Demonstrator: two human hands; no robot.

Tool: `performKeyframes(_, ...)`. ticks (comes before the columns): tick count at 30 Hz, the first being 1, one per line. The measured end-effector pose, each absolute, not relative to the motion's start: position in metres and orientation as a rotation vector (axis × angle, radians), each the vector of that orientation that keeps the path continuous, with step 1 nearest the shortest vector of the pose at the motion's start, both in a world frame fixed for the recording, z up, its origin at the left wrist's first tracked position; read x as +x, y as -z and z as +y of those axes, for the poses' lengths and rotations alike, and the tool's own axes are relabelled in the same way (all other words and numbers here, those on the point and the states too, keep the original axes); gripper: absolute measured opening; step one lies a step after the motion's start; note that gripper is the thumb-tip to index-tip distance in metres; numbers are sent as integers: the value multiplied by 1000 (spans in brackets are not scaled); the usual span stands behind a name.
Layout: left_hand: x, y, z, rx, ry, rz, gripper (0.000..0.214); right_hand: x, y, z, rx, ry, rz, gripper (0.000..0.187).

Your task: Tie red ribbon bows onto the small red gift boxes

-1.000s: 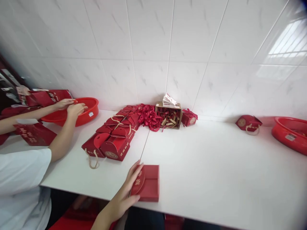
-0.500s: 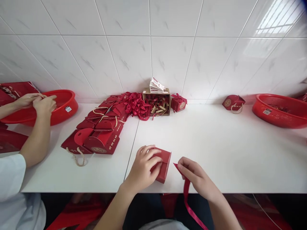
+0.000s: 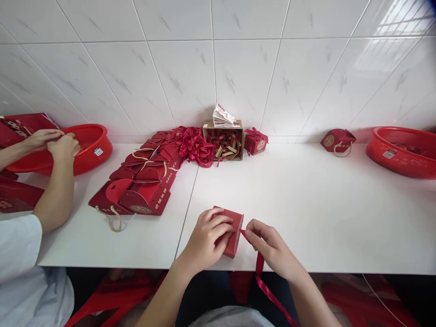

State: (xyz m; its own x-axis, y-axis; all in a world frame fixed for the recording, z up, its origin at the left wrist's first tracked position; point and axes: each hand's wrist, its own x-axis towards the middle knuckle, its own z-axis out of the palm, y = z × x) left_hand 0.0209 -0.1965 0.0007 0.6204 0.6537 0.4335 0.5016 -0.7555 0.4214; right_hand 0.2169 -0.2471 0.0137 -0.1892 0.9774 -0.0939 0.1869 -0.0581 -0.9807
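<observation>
Small red cardboard box lies near the front edge of the white tabletop. The left hand, fingers loosely spread, rests over it, seemingly to steady it. The right hand pinches a glossy crimson ribbon near its end, probably for control, leaving the tip free beside the box.

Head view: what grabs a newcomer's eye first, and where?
Probably the dark-red boxes left of centre, with a heap of red ribbon near the wall. Next, front and centre, the left hand over a small red box and the right hand pinching a ribbon strip that hangs past the edge of the table. Bright red tubs sit far left and right.
</observation>
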Motion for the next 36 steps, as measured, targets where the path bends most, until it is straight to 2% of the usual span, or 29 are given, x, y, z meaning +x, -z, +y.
performKeyframes(12,23,-10,-204,2538,-807,991,18,217,-16,-242,-1316,-1296,-1494,32)
performKeyframes(16,29,-17,-200,2565,-933,1042,13,215,-18,-240,-1280,-1279,-1534,29)
performKeyframes(23,34,-19,-191,2729,-1174,891,15,213,-19,-238,-1308,-1205,-1580,25)
performKeyframes(27,36,-25,-189,2671,-1293,903,16,214,-20,-237,-1333,-1053,-1532,16)
performKeyframes(30,38,-38,-190,2595,-1380,886,18,211,-25,-233,-1229,-978,-1560,18)
performKeyframes(33,37,-49,-195,2523,-1491,889,21,206,-34,-229,-1026,-1042,-1557,14)
performKeyframes(36,28,-51,-201,2436,-1444,1037,21,209,-44,-232,-915,-1058,-1492,14)
